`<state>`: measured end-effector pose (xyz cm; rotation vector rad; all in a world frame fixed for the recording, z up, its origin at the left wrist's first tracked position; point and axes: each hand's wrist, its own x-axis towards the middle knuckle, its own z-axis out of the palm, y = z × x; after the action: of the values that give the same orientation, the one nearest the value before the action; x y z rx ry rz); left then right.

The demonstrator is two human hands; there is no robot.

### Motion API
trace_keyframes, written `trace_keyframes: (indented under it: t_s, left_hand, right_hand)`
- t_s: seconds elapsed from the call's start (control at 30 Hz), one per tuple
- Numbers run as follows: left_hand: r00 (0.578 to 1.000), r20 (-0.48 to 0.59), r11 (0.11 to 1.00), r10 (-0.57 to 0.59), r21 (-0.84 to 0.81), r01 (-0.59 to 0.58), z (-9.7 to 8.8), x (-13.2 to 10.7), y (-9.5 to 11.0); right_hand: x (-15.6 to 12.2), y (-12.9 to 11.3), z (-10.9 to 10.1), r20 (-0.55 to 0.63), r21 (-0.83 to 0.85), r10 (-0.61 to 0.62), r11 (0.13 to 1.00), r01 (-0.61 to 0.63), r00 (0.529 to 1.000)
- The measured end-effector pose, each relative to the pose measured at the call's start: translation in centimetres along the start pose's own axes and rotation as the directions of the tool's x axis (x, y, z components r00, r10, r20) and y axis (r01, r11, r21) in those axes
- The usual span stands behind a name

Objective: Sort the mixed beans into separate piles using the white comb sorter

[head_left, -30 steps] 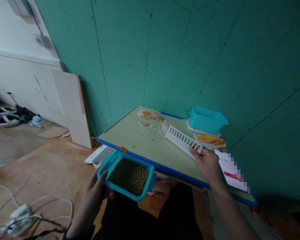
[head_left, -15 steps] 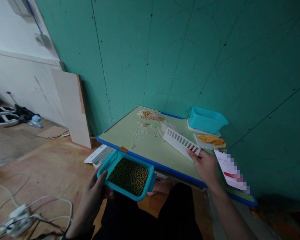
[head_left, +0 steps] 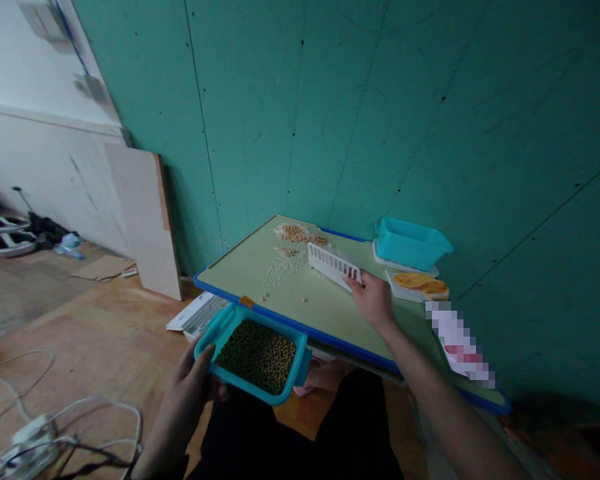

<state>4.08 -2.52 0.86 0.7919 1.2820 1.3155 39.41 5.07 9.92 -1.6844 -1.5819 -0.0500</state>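
So the left hand (head_left: 193, 373) is wrapped around the near-left corner of a teal rectangular plastic tub (head_left: 300, 363), thumb over the rim and fingers underneath, a proper grip. The tub is packed with small round green beans (head_left: 255, 353) and sits just off the front edge of the pale green table with the blue rim (head_left: 325, 313), a bit below it, right by the little orange tab on that edge.

The right hand (head_left: 373, 300) is out over the middle of the table, fingers closed on the near end of a long white slotted plastic strip (head_left: 330, 263). The strip lies low on the tabletop and angles away towards the table's back-left corner. Can't tell if its far end actually touches the surface.

Just past the strip's far end, at the back of the table, there's a heap of tan beans (head_left: 300, 233), and beside the strip, towards the left edge, a scatter of pale white grains (head_left: 283, 267).

At the back-right of the table sits an empty teal plastic box (head_left: 413, 241), and just in front of it a white shallow tray with something orange in it (head_left: 419, 283). A blurred-out sheet of paper (head_left: 457, 343) lies at the table's right end.
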Motion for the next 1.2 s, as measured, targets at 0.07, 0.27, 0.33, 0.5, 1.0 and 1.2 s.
trace_keyframes:
  t_s: [0.07, 0.27, 0.33, 0.5, 1.0, 1.2]
  left_hand:
    - [1.0, -0.01, 1.0, -0.012, -0.016, 0.012, 0.1, -0.1, 0.1]
    - [0.999, -0.024, 0.999, -0.022, -0.046, 0.021, 0.4, -0.2, 0.3]
    - [0.999, -0.036, 0.999, -0.023, -0.036, 0.022, 0.4, -0.2, 0.3]
    - [1.0, -0.023, 1.0, -0.005, -0.031, 0.005, 0.5, -0.3, 0.5]
    - [0.999, 0.031, 1.0, -0.011, -0.011, 0.011, 0.2, -0.2, 0.2]
    - [1.0, 0.03, 1.0, -0.005, -0.014, 0.006, 0.3, -0.2, 0.3]
  right_hand:
    - [-0.2, -0.1, 0.0, 0.001, 0.014, -0.007, 1.0, 0.007, 1.0]
    - [-1.2, -0.5, 0.0, 0.015, 0.076, -0.028, 0.997, 0.027, 0.999]
    - [-1.4, -0.9, 0.1, 0.027, 0.102, -0.036, 0.994, 0.033, 0.999]
    - [-2.0, -1.8, 0.8, 0.085, 0.233, -0.039, 0.972, 0.018, 0.996]
    - [-3.6, -3.3, 1.3, 0.14, 0.477, -0.033, 0.878, -0.038, 0.99]
    - [-3.0, -3.9, 2.4, 0.179, 0.583, -0.061, 0.811, -0.056, 0.982]
